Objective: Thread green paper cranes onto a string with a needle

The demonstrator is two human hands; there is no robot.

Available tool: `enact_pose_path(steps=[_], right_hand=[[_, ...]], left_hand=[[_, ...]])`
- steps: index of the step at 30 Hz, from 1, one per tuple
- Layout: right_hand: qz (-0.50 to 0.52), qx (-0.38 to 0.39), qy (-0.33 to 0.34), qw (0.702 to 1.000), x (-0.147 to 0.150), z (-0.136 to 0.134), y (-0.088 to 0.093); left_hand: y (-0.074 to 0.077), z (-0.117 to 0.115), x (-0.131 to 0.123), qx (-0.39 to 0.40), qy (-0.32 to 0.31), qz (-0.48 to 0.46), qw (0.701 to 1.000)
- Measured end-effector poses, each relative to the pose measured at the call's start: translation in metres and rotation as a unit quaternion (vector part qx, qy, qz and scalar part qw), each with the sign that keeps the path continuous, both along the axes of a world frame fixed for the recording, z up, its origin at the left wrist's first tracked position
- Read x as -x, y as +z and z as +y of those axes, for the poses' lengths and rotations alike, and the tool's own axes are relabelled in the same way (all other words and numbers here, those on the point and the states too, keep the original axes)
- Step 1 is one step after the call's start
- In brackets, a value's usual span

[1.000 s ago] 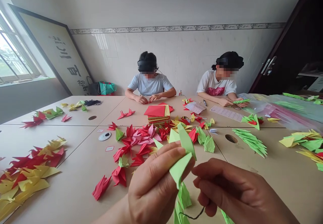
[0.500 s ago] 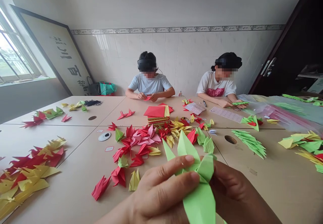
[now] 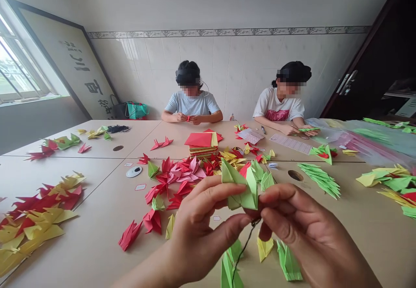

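Note:
My left hand (image 3: 203, 223) grips a folded light-green paper crane (image 3: 242, 188), with the fingers behind and over it and the thumb below. Close against the crane's right side, my right hand (image 3: 292, 223) is closed in a pinch at a black cord (image 3: 243, 248). A small dark knot in the cord shows just under the crane, between my fingertips, and the rest hangs down toward the table. What lies right between the fingertips is partly hidden. Below my hands are a green folded paper piece (image 3: 288, 262) and a yellow one (image 3: 265, 249).
Red, pink and yellow cranes (image 3: 185, 171) are heaped mid-table near a stack of square paper (image 3: 199, 140). More cranes (image 3: 39, 214) lie at left, green folded pieces (image 3: 320, 179) at right. Two people (image 3: 191, 97) sit opposite. Round holes (image 3: 295, 175) pierce the tabletop.
The green crane has been raised and turned, so it looks more compact. My right hand has come out from behind it to its right side. The black cord now shows beneath.

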State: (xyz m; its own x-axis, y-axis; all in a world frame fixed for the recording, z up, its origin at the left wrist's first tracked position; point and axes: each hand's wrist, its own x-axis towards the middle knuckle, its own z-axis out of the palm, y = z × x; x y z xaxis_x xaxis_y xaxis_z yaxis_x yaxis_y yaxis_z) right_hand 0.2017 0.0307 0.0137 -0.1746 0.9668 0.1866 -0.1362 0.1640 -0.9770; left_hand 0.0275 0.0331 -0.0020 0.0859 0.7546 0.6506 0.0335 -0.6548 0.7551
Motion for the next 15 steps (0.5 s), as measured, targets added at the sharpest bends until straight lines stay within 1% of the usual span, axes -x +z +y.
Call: enact_pose_path(steps=[3, 5, 6, 7, 9, 11, 12, 13, 15], right_hand=[[0.019, -0.037, -0.033, 0.999, -0.01, 0.016, -0.006], [0.017, -0.029, -0.057, 0.998, -0.013, 0.026, -0.007], [0.011, -0.011, -0.053, 0.998, -0.013, 0.029, -0.007], [0.006, 0.016, -0.03, 0.999, -0.012, 0.032, -0.006], [0.006, 0.083, 0.063, 0.995, -0.008, 0.034, -0.003], [0.032, 0.138, 0.165, 0.976, -0.003, 0.034, -0.001], [0.053, 0.157, 0.201, 0.966, -0.001, 0.033, 0.0], [0.077, 0.17, 0.224, 0.957, 0.001, 0.032, 0.0], [0.121, 0.183, 0.243, 0.945, 0.004, 0.031, 0.0]], left_hand=[[0.004, 0.004, -0.002, 0.091, -0.074, -0.082, 0.99], [0.006, 0.006, -0.003, 0.157, -0.142, -0.136, 0.968], [0.006, 0.007, -0.003, 0.189, -0.176, -0.157, 0.953], [0.005, 0.007, -0.003, 0.219, -0.205, -0.175, 0.938], [0.003, 0.008, -0.003, 0.271, -0.253, -0.198, 0.907], [0.001, 0.009, -0.004, 0.313, -0.288, -0.212, 0.88], [0.0, 0.009, -0.004, 0.33, -0.298, -0.218, 0.869], [-0.001, 0.009, -0.005, 0.343, -0.305, -0.223, 0.86], [-0.001, 0.01, -0.006, 0.354, -0.308, -0.232, 0.852]])
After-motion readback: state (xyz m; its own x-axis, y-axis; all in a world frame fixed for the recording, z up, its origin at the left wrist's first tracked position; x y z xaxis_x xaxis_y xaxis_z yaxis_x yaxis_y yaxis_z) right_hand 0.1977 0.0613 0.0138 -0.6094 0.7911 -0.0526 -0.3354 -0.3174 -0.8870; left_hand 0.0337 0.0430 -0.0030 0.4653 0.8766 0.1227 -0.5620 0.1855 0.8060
